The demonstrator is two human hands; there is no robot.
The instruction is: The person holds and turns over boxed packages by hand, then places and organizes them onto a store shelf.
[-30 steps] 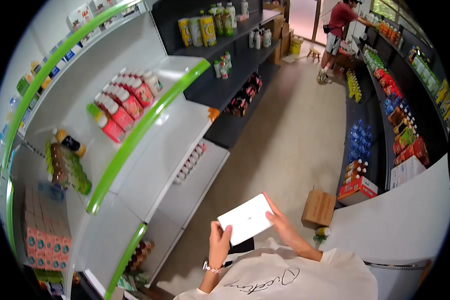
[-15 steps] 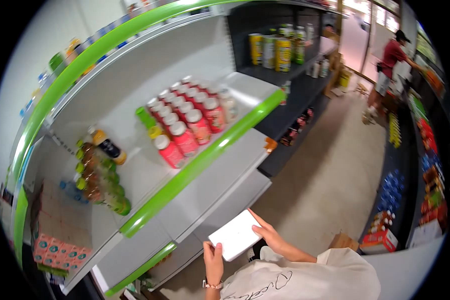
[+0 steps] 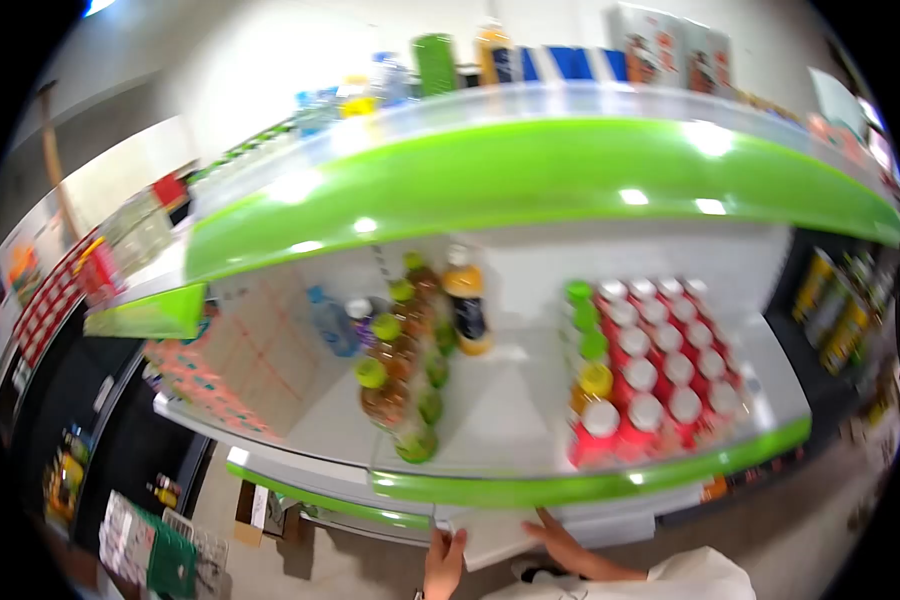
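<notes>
Head camera, sole view, worn high; wide, curved picture. Faces the green-edged shelf unit (image 3: 540, 170), close, roughly square-on, angled forward and down; wearer's pale shirt (image 3: 692, 580) at bottom edge.

"Where could a hand pass?"
"Over the bare shelf (image 3: 513, 408), between the green-capped bottles (image 3: 395, 352) and the red bottles (image 3: 660, 358)."
"Anything blocking?"
"A dark-labelled bottle (image 3: 468, 308), back left; the green-edged shelf (image 3: 530, 168) above."

No legible text, red marks on white cartons (image 3: 653, 48) blurred, bottle labels (image 3: 471, 314) too smeared to read
</notes>
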